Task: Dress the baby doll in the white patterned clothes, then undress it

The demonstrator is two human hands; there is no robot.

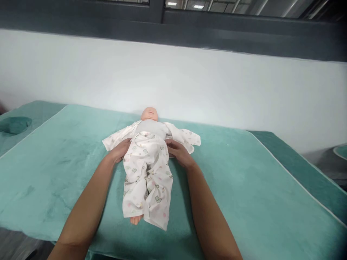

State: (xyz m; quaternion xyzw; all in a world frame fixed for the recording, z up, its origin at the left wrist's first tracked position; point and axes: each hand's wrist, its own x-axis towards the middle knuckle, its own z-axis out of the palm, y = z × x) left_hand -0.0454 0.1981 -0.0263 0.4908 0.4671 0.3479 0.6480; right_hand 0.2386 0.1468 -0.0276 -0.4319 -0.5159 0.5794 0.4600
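Observation:
A baby doll [150,114] lies on its back on a teal blanket [238,187], head toward the wall. It wears white printed trousers [148,180], and a matching white printed jacket [184,136] lies open under it, showing a grey torso. One bare foot sticks out at the trouser hem. My left hand [120,151] rests at the doll's left hip, fingers curled on the trouser waistband. My right hand [177,151] grips the waistband on the other side.
The blanket covers a table against a white wall [217,86], with a dark window frame above. A darker green mat [298,159] lies at the right, and a bunched green cloth [15,124] at the far left.

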